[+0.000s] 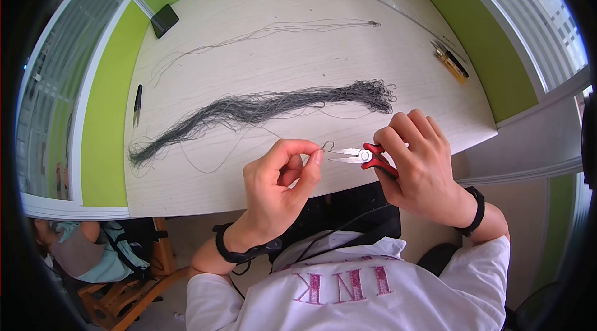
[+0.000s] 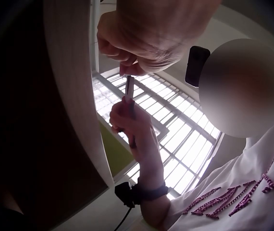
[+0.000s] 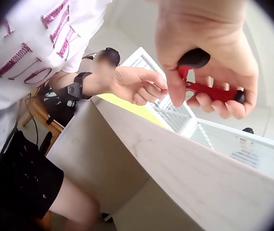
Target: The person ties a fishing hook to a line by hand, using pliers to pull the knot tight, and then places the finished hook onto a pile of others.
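Between thumb and forefinger, my left hand (image 1: 283, 178) pinches a small bent metal wire hook (image 1: 328, 145). Red-handled pliers (image 1: 364, 155) are gripped in my right hand (image 1: 418, 166), their jaws slightly parted and pointing at the left fingertips, close to the hook. In the right wrist view, the fingers of my right hand (image 3: 209, 62) curl round the red handle (image 3: 214, 91), with my left hand (image 3: 139, 84) beyond. The left wrist view shows my left hand (image 2: 156, 36) above and my right hand (image 2: 139, 127) below; the hook is too small to make out there.
A long bundle of dark wires (image 1: 249, 110) with looped ends lies across the table (image 1: 273, 73). Behind it are a few loose wires (image 1: 267, 30). Yellow-handled tools (image 1: 451, 63) and a long thin rod (image 1: 398, 10) lie right, a black box (image 1: 164, 21) and a small black-handled tool (image 1: 137, 106) left.
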Demonstrator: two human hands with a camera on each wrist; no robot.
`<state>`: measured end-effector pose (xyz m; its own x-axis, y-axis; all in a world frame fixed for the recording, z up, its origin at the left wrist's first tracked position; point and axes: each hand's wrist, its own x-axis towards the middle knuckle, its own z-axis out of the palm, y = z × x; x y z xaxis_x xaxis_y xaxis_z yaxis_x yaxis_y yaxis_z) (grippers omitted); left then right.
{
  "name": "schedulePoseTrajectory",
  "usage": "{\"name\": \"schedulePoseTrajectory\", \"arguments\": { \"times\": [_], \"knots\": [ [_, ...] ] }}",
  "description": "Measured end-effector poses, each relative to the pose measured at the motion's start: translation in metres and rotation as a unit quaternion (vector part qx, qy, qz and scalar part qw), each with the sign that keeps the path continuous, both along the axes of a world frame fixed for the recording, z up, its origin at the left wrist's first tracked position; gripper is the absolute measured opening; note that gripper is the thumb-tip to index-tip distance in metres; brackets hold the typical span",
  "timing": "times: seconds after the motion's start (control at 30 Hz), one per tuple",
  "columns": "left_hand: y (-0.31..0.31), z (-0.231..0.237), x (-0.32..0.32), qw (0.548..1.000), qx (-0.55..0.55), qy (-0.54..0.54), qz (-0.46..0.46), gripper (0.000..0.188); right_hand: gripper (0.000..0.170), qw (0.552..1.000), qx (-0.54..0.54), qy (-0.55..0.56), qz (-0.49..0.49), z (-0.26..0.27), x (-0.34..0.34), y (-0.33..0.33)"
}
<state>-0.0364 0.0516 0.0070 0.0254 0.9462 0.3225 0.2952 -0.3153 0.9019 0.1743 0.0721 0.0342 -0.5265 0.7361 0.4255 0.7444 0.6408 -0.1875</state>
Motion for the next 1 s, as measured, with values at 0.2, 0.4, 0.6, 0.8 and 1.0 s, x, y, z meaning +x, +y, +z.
{"name": "schedulePoseTrajectory", "arguments": {
  "times": [0.2, 0.4, 0.6, 0.8, 1.0],
  "knots": [
    [-0.0023, 0.0008, -0.0017, 0.999, 0.035, 0.025, -0.008, 0.005, 0.035, 1.000, 0.000, 0.001, -0.011, -0.0013, -0.0008, 0.0022],
    [-0.0027, 0.0010, 0.0004, 0.998, 0.055, 0.042, 0.000, 0.006, 0.034, 1.000, -0.001, -0.005, -0.011, -0.0018, -0.0022, 0.0018],
    [-0.0030, 0.0031, 0.0015, 0.997, 0.060, 0.058, 0.002, 0.006, 0.034, 1.000, 0.012, -0.008, -0.013, -0.0009, -0.0015, 0.0013],
    [-0.0022, 0.0026, 0.0028, 0.996, 0.067, 0.059, 0.002, 0.005, 0.030, 0.999, 0.040, -0.023, -0.010, -0.0015, 0.0002, 0.0016],
    [-0.0021, 0.0042, 0.0029, 0.992, 0.092, 0.086, 0.010, 0.006, 0.029, 0.998, 0.061, -0.018, -0.019, -0.0016, 0.0024, 0.0033]
  ]
}}
